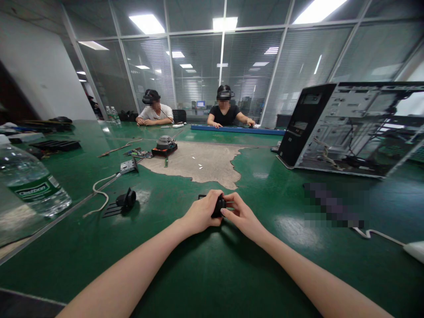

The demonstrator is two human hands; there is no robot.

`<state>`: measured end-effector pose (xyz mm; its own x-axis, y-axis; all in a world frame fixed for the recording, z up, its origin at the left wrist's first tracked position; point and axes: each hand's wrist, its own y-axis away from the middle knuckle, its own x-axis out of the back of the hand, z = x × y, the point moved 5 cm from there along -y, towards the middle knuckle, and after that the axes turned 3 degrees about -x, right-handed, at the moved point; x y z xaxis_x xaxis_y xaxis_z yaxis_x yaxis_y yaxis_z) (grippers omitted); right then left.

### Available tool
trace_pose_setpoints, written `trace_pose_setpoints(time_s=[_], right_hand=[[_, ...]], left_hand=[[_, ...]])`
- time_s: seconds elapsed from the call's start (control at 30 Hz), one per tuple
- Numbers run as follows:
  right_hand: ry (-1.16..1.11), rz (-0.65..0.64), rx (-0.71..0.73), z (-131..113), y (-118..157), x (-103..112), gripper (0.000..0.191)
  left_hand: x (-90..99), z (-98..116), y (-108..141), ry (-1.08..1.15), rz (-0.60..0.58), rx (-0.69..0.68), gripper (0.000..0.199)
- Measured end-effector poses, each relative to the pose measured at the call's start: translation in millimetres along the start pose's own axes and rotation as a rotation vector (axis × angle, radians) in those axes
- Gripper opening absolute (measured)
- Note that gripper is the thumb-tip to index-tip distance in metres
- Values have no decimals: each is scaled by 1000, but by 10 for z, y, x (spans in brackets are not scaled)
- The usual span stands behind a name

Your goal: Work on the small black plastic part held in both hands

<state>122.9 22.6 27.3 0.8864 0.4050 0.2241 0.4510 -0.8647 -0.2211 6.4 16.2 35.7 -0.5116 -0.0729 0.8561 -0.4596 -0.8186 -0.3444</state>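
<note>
In the middle of the head view, a small black part [218, 206] sits between my two hands, low over the green table [205, 269]. Its details are mostly covered by my fingers. My left hand [204, 210] is wrapped round it from the left and above. On the right side, my right hand [239, 213] pinches the same part between thumb and fingertips. Off to the left lies another black part [126, 201] with a round piece and thin prongs.
An open computer case [331, 132] stands at the right. A large water bottle [31, 181] is at the left. Beyond the hands are a red-and-black device [164, 145] and a blue bar [236, 129]. Two people sit across the table.
</note>
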Motion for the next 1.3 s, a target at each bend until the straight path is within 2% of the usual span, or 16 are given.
trace_pose_setpoints(time_s=[0.17, 0.37, 0.7, 0.93, 1.1, 1.3], right_hand=[[-20, 19, 2, 38, -11, 2, 19], [20, 41, -20, 57, -32, 25, 27], [-45, 4, -1, 55, -15, 12, 17], [22, 40, -21, 77, -32, 31, 27], [-6, -6, -1, 43, -19, 5, 22], [-42, 17, 13, 88, -24, 13, 19]], left_hand=[[-2, -4, 2, -2, 12, -7, 58], [-3, 0, -1, -10, 12, -17, 61], [4, -2, 4, -16, 14, -25, 58], [-12, -14, 1, -10, 12, -13, 60], [-1, -7, 1, -13, 19, -19, 58], [-4, -9, -3, -19, 13, -15, 59]])
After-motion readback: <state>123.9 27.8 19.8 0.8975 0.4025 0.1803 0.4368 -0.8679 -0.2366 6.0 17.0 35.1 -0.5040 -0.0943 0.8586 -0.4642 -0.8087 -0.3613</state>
